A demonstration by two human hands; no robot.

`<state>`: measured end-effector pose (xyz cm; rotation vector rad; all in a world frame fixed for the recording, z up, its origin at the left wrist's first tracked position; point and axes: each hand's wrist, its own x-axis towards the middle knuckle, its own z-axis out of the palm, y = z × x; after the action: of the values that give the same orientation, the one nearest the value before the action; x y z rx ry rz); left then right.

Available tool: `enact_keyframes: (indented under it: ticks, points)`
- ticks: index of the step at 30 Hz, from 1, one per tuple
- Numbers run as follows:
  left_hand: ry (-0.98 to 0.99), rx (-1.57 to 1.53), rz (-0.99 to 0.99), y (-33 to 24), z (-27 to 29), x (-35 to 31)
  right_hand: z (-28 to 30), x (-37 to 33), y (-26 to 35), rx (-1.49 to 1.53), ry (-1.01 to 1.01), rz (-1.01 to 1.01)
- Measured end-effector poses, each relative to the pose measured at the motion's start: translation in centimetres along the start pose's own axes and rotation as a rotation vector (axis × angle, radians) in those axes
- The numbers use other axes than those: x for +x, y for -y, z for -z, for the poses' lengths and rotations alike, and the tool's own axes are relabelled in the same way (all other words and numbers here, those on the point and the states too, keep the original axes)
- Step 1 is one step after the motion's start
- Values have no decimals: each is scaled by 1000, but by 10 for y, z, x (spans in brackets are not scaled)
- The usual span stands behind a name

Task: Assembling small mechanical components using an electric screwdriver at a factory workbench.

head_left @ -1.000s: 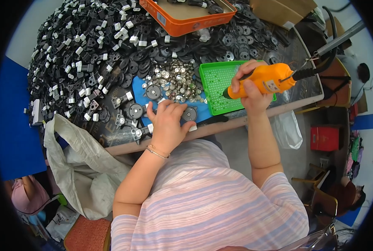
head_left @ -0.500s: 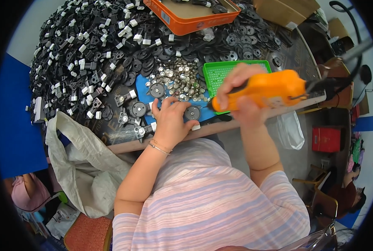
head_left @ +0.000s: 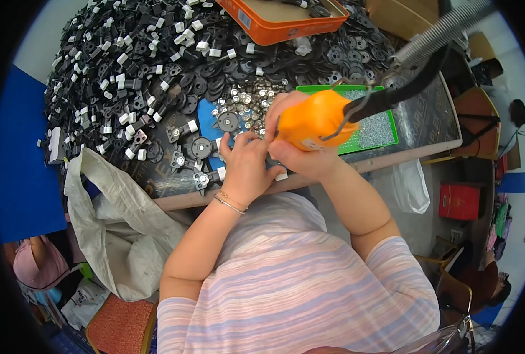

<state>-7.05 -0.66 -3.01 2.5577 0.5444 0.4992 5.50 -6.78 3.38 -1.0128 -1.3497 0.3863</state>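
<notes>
My right hand (head_left: pixel 302 154) grips an orange electric screwdriver (head_left: pixel 314 120) with a black cable (head_left: pixel 404 88) and a metal spring hanger (head_left: pixel 445 26) running up to the right. The tool points down over the blue work pad (head_left: pixel 206 118). My left hand (head_left: pixel 246 165) rests on the pad right beside the tool tip, fingers curled over a small black part that I cannot see clearly. Black round parts with silver centres (head_left: pixel 201 147) lie on the pad to the left of my left hand. A heap of small silver pieces (head_left: pixel 247 97) sits just behind both hands.
A big pile of black and white plastic parts (head_left: pixel 132 65) covers the table's left and back. An orange tray (head_left: pixel 286 20) stands at the back, a green tray of screws (head_left: pixel 377 127) to the right. A white sack (head_left: pixel 121 230) hangs at the table's left front edge.
My right hand brought the orange screwdriver from over the green tray leftward and down to my left hand. My left hand stayed on the blue pad.
</notes>
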Motion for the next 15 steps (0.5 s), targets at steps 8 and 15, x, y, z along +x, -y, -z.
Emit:
enact_keyframes:
  ticks: [8,15]
  points:
    - [46,-33,9,-4,7,2,5,10,7,268,39,-202]
    - [71,-54,20,-3,3,0,28,-3,5,455,138,-76]
